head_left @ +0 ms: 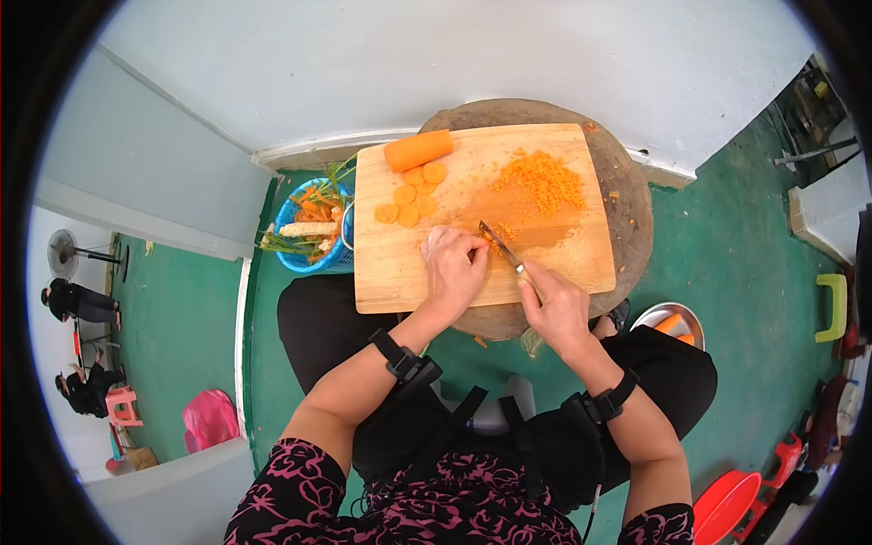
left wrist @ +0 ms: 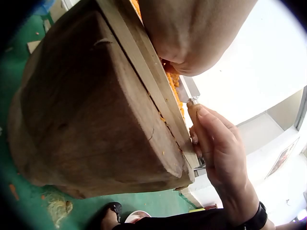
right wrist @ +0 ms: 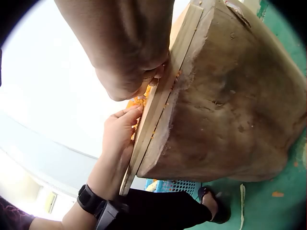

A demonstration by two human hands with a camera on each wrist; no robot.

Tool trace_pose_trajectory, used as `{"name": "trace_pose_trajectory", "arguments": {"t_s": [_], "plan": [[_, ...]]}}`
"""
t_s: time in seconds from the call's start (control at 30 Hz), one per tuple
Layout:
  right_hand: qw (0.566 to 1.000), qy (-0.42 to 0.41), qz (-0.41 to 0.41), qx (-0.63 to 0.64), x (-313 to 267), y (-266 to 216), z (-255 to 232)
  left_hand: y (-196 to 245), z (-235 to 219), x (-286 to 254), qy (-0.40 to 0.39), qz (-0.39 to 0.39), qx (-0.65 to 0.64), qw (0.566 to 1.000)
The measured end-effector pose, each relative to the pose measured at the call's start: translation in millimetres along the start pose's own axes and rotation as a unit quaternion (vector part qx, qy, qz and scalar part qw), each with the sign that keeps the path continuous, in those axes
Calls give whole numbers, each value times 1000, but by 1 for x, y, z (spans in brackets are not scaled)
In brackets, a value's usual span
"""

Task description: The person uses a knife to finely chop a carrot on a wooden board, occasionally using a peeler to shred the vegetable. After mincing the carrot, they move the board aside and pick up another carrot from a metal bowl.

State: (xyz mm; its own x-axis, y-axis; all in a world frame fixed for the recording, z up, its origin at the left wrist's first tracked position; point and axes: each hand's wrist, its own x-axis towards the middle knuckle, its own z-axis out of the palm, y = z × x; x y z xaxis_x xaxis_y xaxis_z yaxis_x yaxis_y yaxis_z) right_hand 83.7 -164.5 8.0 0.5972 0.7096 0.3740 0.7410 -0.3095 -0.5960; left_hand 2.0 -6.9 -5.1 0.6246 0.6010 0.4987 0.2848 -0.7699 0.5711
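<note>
A wooden cutting board (head_left: 391, 263) lies before me. My right hand (head_left: 557, 312) grips a small knife (head_left: 510, 256) by its light wooden handle, the blade angled over the board toward the left fingertips. The left hand (head_left: 454, 265) rests on the board with thumb and fingers curled together, pinching a bit of carrot that they mostly hide. Orange bits show at those fingertips in the right wrist view. Finely chopped carrot (head_left: 545, 183) is heaped at the upper right of the board. Several round carrot slices (head_left: 406, 194) and a thick carrot piece (head_left: 420, 151) lie at the upper left.
A round wooden block (head_left: 632, 218) supports the board. Left of it stands a blue basket (head_left: 289, 250) of peelings, with a corncob-like piece on top. A metal bowl (head_left: 695, 320) with carrots sits on the green floor at right. A white wall (head_left: 472, 54) rises behind.
</note>
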Motion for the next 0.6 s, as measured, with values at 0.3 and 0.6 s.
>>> {"name": "trace_pose_trajectory", "arguments": {"t_s": [0.3,0.6], "plan": [[999,-15,26,27,2,2,-1,-3,2,-2,0,0,-9,1000],[1000,0,14,-8,0,2,-1,-2,1,-2,-2,-8,-9,1000]]}}
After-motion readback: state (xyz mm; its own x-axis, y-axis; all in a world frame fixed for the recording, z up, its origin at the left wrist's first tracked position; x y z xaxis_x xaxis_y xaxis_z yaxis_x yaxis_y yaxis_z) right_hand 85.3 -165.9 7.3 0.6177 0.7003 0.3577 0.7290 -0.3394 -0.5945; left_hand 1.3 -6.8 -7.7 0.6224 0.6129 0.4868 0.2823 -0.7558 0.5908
